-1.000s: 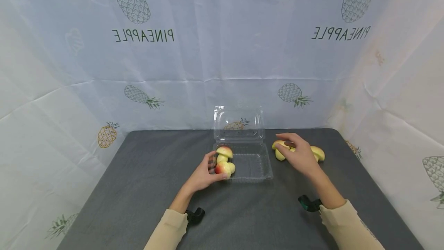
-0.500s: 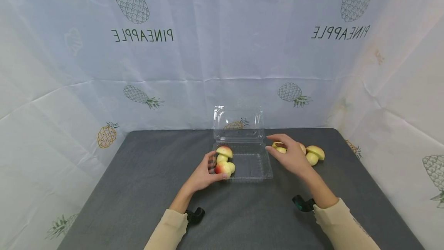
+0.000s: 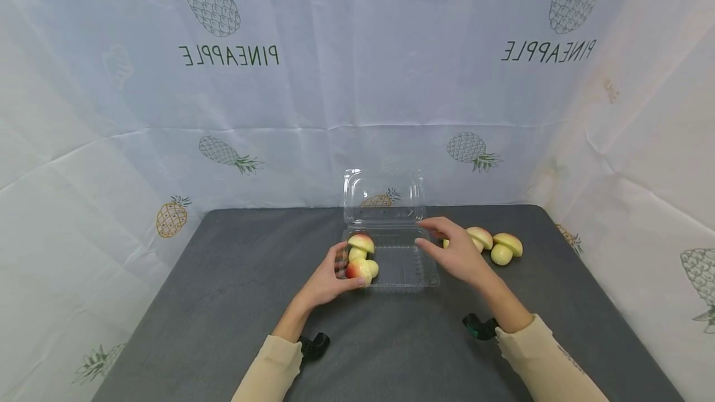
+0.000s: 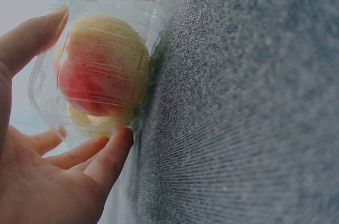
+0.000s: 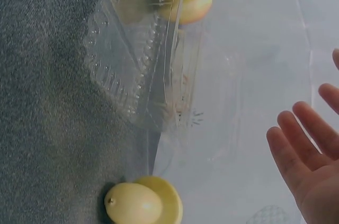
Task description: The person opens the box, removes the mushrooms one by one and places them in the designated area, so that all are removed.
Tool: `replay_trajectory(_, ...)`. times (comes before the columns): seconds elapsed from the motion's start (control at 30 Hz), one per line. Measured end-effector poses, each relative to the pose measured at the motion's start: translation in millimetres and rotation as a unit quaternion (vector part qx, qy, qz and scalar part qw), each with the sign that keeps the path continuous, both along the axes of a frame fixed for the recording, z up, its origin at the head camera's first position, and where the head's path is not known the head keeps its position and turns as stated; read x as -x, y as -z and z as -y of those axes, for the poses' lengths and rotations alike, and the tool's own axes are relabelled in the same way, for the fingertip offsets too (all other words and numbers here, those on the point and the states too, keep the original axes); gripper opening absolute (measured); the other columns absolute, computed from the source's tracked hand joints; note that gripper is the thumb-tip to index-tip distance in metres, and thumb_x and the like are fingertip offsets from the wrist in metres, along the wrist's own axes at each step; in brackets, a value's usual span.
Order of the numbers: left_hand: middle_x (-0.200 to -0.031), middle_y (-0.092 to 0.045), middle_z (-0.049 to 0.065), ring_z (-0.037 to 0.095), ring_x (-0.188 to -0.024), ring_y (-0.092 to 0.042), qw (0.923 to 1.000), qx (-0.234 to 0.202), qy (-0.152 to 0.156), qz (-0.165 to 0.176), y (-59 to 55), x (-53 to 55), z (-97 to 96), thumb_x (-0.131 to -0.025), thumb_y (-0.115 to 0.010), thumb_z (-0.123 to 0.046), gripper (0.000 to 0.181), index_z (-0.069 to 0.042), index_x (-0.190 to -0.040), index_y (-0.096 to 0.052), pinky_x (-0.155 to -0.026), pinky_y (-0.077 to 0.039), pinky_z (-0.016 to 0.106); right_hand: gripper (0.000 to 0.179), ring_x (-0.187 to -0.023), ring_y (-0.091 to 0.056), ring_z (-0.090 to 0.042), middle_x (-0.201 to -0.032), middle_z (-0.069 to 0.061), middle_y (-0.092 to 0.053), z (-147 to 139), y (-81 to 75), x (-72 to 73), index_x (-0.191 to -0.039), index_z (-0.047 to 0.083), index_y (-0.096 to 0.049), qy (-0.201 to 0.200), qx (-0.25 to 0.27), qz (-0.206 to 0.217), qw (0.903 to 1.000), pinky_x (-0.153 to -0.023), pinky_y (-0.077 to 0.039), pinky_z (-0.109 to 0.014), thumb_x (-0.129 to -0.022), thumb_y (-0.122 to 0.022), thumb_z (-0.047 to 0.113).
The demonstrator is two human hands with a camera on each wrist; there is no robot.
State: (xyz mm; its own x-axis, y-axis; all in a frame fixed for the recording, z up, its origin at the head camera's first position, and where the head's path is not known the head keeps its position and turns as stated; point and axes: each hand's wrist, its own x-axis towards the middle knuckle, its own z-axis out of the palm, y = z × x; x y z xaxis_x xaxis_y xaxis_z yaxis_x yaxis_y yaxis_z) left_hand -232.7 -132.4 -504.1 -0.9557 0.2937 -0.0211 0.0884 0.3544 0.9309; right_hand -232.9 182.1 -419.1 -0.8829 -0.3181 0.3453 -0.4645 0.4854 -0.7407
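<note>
My left hand (image 3: 324,279) holds the left side of an opened clear plastic clamshell box (image 3: 403,265), its thumb at the front corner and fingers along the side. Two mushroom-shaped pieces, yellow with red on their caps, lie at the left inside: the rear mushroom (image 3: 360,245) and the front mushroom (image 3: 362,270). In the left wrist view a red-flushed cap (image 4: 100,68) shows through the box wall. My right hand (image 3: 459,254) hovers by the box's right rim, thumb and fingers apart with nothing between them. Its fingers look loosely straight in the right wrist view.
Right of the box lie a partly hidden mushroom (image 3: 445,244), a middle mushroom (image 3: 480,237) and a right mushroom (image 3: 505,248). The box's lid (image 3: 384,200) stands up at the back. A curtain (image 3: 313,92) hangs behind the dark table (image 3: 251,265).
My right hand has moved left from over the loose mushrooms to the box's right rim, uncovering the ones behind it. My left hand has stayed on the box.
</note>
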Motion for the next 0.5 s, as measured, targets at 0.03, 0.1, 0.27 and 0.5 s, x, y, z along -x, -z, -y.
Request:
replay_trajectory(0.03,-0.149,-0.038,0.019,0.039,-0.133,-0.05,1.0,0.001,0.0,0.0,0.0,0.1,0.0,-0.085,-0.085,-0.034,0.099,-0.011,-0.159,-0.025,-0.102,-0.05,0.051,0.043,-0.125,-0.057,-0.04,-0.134,-0.013,-0.06,1,0.4,0.6,-0.136,0.007,-0.063,-0.003,-0.002,-0.003,1.0,-0.104,-0.047,-0.055,-0.099,-0.071,0.027)
replay_trajectory(0.1,-0.148,-0.038,0.019,0.038,-0.133,-0.05,1.0,0.002,-0.001,-0.001,0.0,0.2,0.1,-0.085,-0.085,-0.035,0.099,-0.011,-0.159,-0.024,-0.102,-0.05,0.051,0.043,-0.124,-0.057,-0.041,-0.134,-0.014,-0.06,3,0.4,1.0,-0.135,0.006,-0.063,-0.01,-0.002,-0.007,0.9999,-0.104,-0.047,-0.056,-0.098,-0.071,0.026)
replay_trajectory(0.27,-0.148,-0.039,0.019,0.038,-0.132,-0.051,1.0,0.006,-0.001,0.0,0.6,0.7,0.3,-0.085,-0.085,-0.035,0.099,-0.011,-0.159,-0.025,-0.102,-0.05,0.051,0.045,-0.123,-0.057,-0.04,-0.134,-0.014,-0.06,9,0.3,1.0,-0.135,0.003,-0.062,-0.02,-0.007,-0.002,0.9998,-0.104,-0.047,-0.055,-0.098,-0.071,0.026)
replay_trajectory(0.5,-0.149,-0.038,0.02,0.039,-0.133,-0.051,1.0,0.004,-0.001,0.005,0.9,1.3,0.3,-0.085,-0.085,-0.035,0.1,-0.01,-0.159,-0.024,-0.1,-0.051,0.051,0.043,-0.125,-0.057,-0.036,-0.134,-0.012,-0.06,18,-0.7,-0.4,-0.135,0.007,-0.064,-0.027,0.0,0.02,0.9994,-0.106,-0.046,-0.054,-0.098,-0.071,0.028)
